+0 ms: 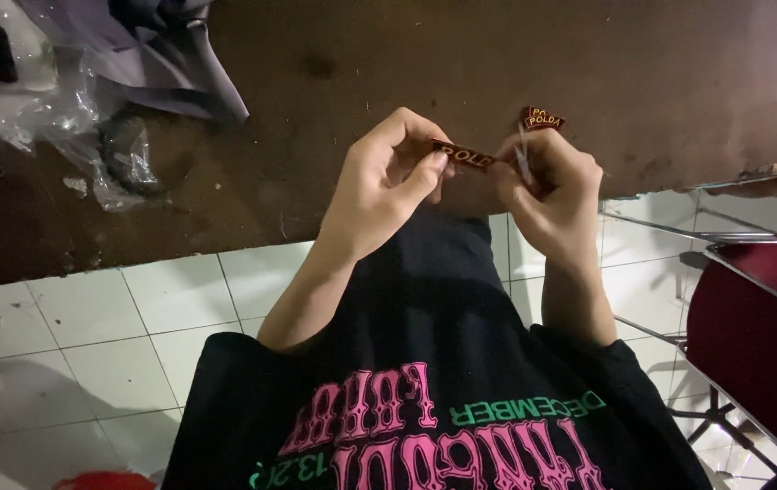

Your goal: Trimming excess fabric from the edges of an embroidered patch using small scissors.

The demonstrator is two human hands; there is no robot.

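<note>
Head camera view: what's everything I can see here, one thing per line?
Table: one, dark brown, across the top.
Patch: one, dark red with pale lettering, held between both hands.
Spare patches: small stack, same colours, on the table by the right hand.
Plastic bags: crumpled, clear, top left.
Cloth: grey, top left.
Chair: one, red seat, metal frame, right.
Floor: white tiles.
Shirt: black, pink and green print.
Left hand: pinches the patch.
Right hand: holds the patch's other end and a thin metal tool.

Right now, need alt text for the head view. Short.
Seen from above, a person's left hand and right hand hold a small dark red embroidered patch between them at the edge of a brown table. A second patch lies on the table just beyond the right hand, crumpled plastic bags sit far left, and a red chair stands at right.
</note>
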